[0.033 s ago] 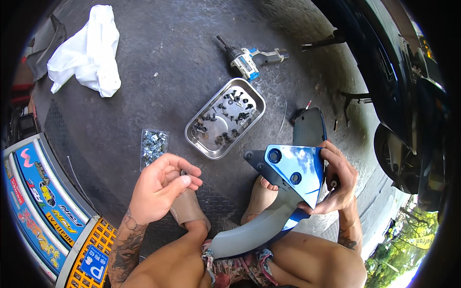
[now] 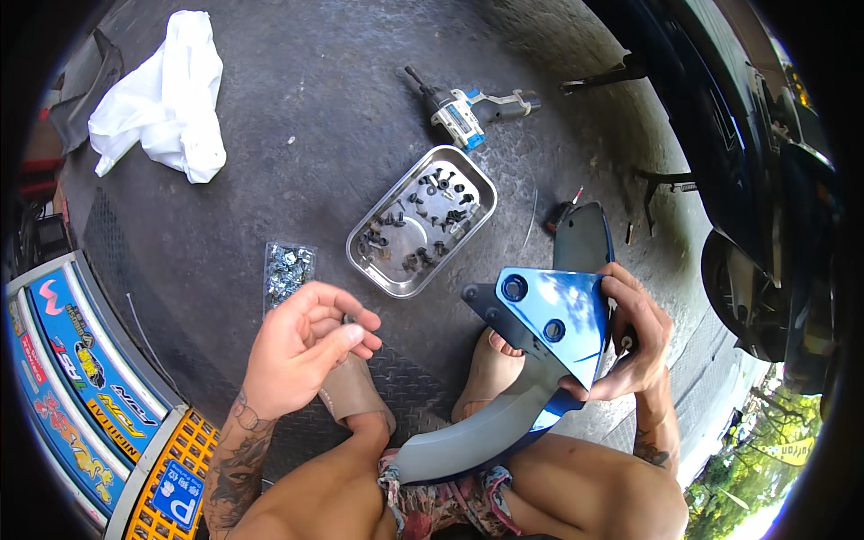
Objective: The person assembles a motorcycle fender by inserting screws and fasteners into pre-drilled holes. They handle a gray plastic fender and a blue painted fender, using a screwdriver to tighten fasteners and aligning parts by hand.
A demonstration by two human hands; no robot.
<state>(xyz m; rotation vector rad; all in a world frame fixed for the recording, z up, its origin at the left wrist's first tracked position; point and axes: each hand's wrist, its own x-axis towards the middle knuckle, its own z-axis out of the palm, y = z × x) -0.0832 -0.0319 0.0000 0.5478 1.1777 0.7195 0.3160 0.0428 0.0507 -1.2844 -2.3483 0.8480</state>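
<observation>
My right hand [image 2: 634, 337] grips a glossy blue curved scooter body panel [image 2: 549, 328] by its right edge, holding it over my knees with two round holes facing up. My left hand [image 2: 301, 346] is raised palm-up with a small dark fastener [image 2: 349, 319] pinched between thumb and fingertips. Just beyond it lies a clear bag of small metal clips [image 2: 286, 270]. A steel tray [image 2: 369, 265] with several dark screws and washers sits ahead of both hands on the dark ground.
A cordless impact driver [image 2: 468, 112] lies beyond the tray. A crumpled white cloth [image 2: 166, 103] is at far left. A dark scooter [image 2: 765, 180] stands at right with its stand down. Another dark panel [image 2: 583, 236] lies behind the blue one. Colourful crates [image 2: 81, 378] sit at left.
</observation>
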